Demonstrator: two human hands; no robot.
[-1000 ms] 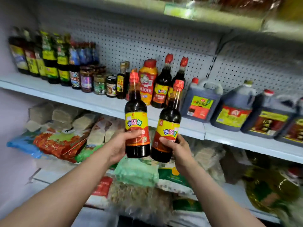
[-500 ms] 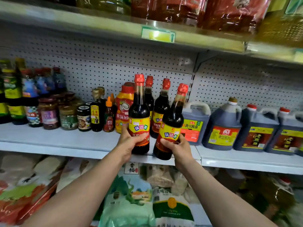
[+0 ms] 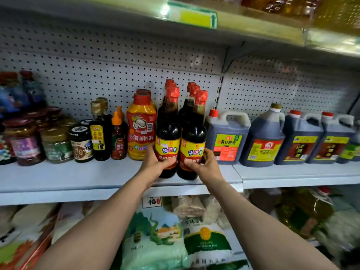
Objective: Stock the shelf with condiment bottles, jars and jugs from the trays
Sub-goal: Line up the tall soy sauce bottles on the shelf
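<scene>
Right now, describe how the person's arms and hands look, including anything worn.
Both forearms are bare as far as the view reaches, with no sleeves showing. The left hand and right hand wear no gloves, and no rings, watch or bracelets are visible.

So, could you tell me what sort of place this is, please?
Most likely a grocery shop aisle: pegboard-backed shelf with a price tag strip, rows of soy sauce jugs, and rice bags below.

Pale shelf point(image 3: 78, 178), jars point(image 3: 56, 147), sauce bottles point(image 3: 167, 141), 4 dark jugs point(image 3: 227, 137) standing on it
</scene>
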